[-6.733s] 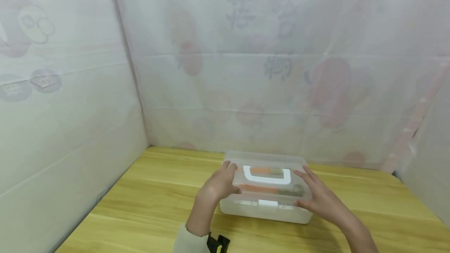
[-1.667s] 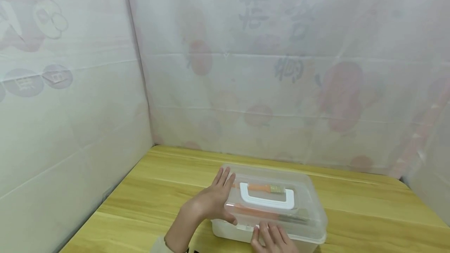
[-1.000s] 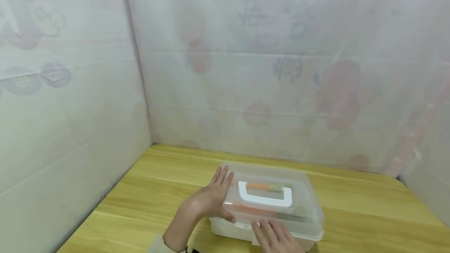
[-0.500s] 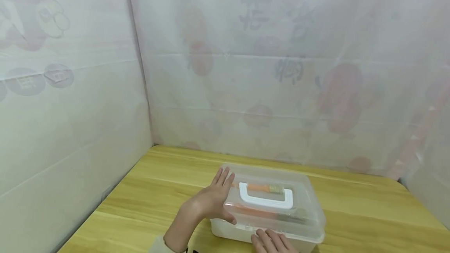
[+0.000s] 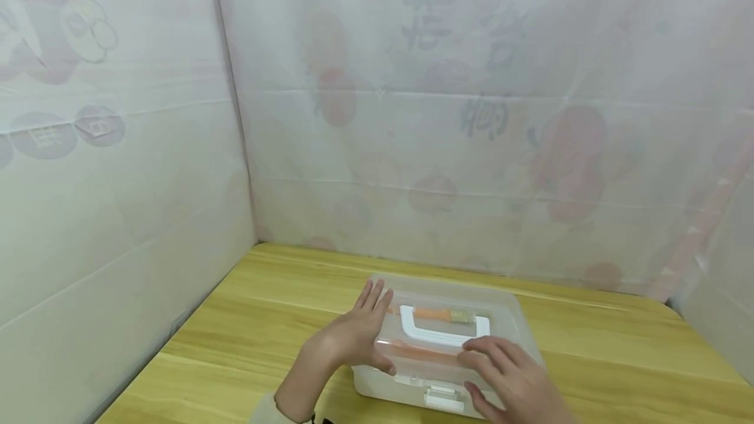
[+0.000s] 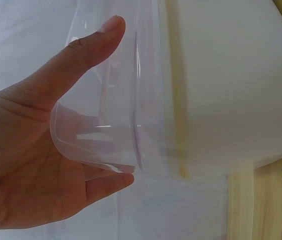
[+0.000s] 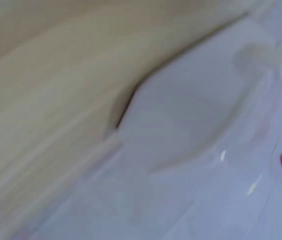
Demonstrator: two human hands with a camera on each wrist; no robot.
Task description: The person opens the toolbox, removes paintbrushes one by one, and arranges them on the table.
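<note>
Centrally on the table [image 5: 247, 319], a clear box [image 5: 512, 319] is steadied by the left hand [image 5: 353, 339], fingers straight along its left end; the right hand [image 5: 509, 378], relaxed, is laid on the lid's near-right part.

I see a clear, frosted plastic storage box [image 5: 506, 319] with a glossy white carry handle [image 5: 443, 330] and a white front latch [image 5: 440, 398]. Orange-handled brushes [image 5: 432, 312] show through the lid beneath that handle. The table [image 5: 247, 326] under the box is pale yellow wood with darker grain streaks. Behind the box, the translucent white sheeting [image 5: 412, 149] carries faded red and grey prints.
</note>
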